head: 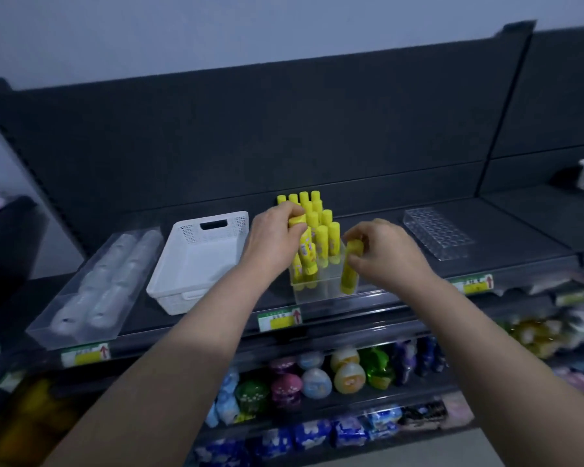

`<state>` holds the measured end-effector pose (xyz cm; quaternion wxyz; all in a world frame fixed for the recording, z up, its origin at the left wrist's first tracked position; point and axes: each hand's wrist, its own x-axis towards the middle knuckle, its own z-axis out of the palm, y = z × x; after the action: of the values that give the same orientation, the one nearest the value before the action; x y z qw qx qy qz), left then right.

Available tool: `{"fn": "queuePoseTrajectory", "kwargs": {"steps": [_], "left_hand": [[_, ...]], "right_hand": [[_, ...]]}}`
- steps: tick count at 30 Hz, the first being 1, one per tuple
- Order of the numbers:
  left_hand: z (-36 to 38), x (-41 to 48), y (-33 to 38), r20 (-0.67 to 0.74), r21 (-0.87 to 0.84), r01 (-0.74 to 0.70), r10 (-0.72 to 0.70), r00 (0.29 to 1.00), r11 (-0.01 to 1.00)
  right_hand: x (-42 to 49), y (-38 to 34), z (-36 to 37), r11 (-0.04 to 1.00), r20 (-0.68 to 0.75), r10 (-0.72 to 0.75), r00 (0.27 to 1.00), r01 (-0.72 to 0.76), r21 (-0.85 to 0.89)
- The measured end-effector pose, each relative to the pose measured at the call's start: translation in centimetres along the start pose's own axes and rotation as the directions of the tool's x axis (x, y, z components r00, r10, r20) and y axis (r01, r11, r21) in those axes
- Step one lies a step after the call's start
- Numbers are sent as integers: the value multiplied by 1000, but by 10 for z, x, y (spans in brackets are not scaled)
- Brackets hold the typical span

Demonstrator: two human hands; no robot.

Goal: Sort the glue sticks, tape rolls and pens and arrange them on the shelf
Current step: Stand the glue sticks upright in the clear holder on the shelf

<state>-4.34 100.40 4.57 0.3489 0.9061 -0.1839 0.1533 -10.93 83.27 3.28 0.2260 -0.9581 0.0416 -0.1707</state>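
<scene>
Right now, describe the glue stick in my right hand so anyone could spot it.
On the dark top shelf, find the clear holder between the white basket and the hole rack. At its front right corner the right hand pinches one yellow glue stick, alone, unlike those in rows or bunched in the left hand.

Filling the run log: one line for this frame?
left hand: grips glue stick bundle | right hand: pinches single glue stick at clear holder | white basket: empty
</scene>
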Motion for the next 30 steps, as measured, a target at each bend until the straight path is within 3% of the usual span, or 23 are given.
{"fn": "queuePoseTrajectory", "kwargs": {"steps": [8,14,22,30], "left_hand": [[56,16,27,52,57,24,-27,998,998],[89,32,20,94,230,52,-76,993,972],[106,29,-3,152,433,-56,-12,988,899],[91,25,-3,49,286,2,-17,999,958]], "right_hand": [[33,62,-14,1000,-28,-22,999,22,-7],[54,77,-1,989,-12,-124,992,125,76],[76,71,11,967,13,-221,975,217,132],[77,62,30,964,110,-266,958,261,56]]}}
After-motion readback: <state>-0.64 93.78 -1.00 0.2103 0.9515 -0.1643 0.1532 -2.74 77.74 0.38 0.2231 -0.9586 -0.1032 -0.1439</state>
